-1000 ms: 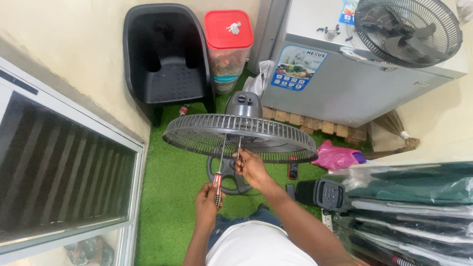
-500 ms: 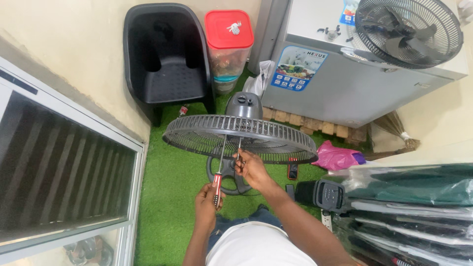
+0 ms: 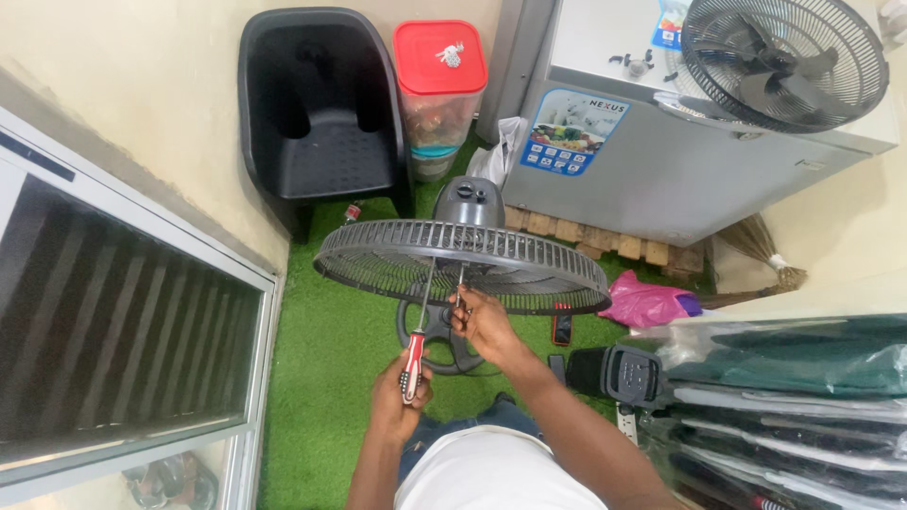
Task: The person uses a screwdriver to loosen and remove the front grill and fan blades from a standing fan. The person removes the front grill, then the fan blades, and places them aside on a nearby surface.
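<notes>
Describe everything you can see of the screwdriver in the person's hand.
The screwdriver has a red and black grip and a long thin metal shaft. The left hand holds it by the grip, tilted slightly off upright, tip up at the rim of the round fan grille. The right hand pinches something at the grille beside it.

Floor: green artificial turf (image 3: 331, 378), running from the wall on the left to the stacked goods on the right.

On it, at the back: black plastic chair (image 3: 316, 123), against the wall; clear container with red lid (image 3: 439, 90) just beside it. Grey chest freezer (image 3: 652, 161) raised on a wooden pallet (image 3: 605, 247).

Mid-floor: round black fan base (image 3: 436, 331), partly hidden. Pink plastic bag (image 3: 647, 300) near the pallet, broom head (image 3: 761, 250) beside it. Small dark objects (image 3: 561, 328) lying flat near the bag; cannot tell what they are.
</notes>
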